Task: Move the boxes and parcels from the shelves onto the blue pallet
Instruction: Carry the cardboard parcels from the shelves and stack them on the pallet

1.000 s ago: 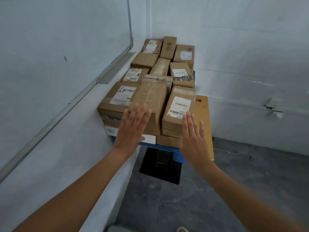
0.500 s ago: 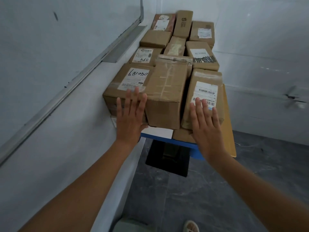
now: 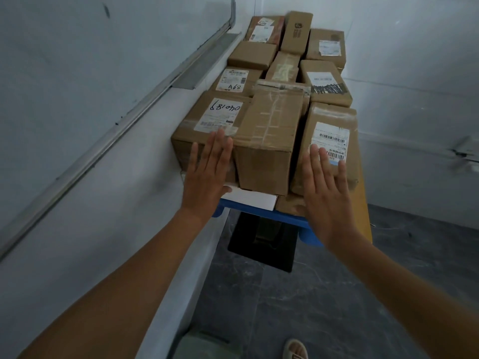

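With both palms flat against the stack's near face, the left hand [image 3: 207, 174] presses the handwritten-label box [image 3: 204, 136], fingers straight and together; the right hand [image 3: 326, 193] presses the barcode box [image 3: 329, 141], fingers slightly spread. Every box sits on the blue pallet [image 3: 261, 216]; the person should push evenly so neither row skews.

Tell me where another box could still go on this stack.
Hardly any. Boxes cover the blue pallet edge to edge; only its front lip shows bare, under the white box. The left hand and right hand lie flat on the front boxes. The lower brown box near the wall offers a free top.
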